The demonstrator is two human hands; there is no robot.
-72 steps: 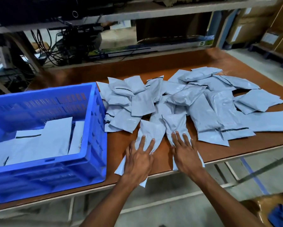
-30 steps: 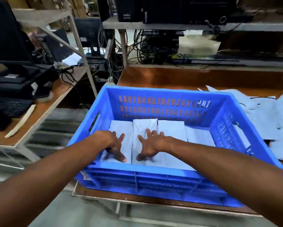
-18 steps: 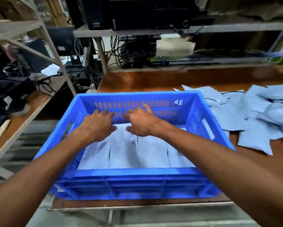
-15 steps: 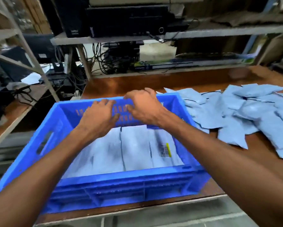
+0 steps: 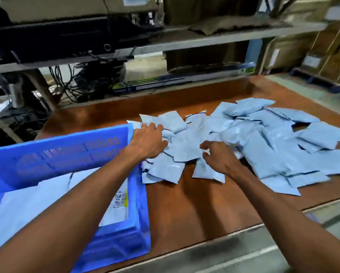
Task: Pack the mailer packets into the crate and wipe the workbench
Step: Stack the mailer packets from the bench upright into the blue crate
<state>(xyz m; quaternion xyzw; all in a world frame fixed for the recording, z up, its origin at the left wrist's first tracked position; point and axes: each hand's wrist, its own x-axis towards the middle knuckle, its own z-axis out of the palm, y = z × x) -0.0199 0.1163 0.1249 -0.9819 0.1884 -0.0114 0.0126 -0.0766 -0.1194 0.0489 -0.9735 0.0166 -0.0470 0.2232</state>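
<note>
Currently: left grip (image 5: 148, 141) flat on mailer packets (image 5: 263, 138) beside crate (image 5: 57, 146); right grip (image 5: 218, 156) curled, hold unclear. Risk: a hasty scoop slides slick packets off bench (image 5: 194, 209).

Warehouse packing station: metal shelving (image 5: 204, 39) and cardboard cartons (image 5: 322, 62) beyond the hands, tangled cables (image 5: 74, 87) beyond the left hand (image 5: 147, 141).

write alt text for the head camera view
The person's left hand and right hand reach into a loose pile of pale blue packets on a brown workbench. A blue crate at left already holds several flat packets.
</note>
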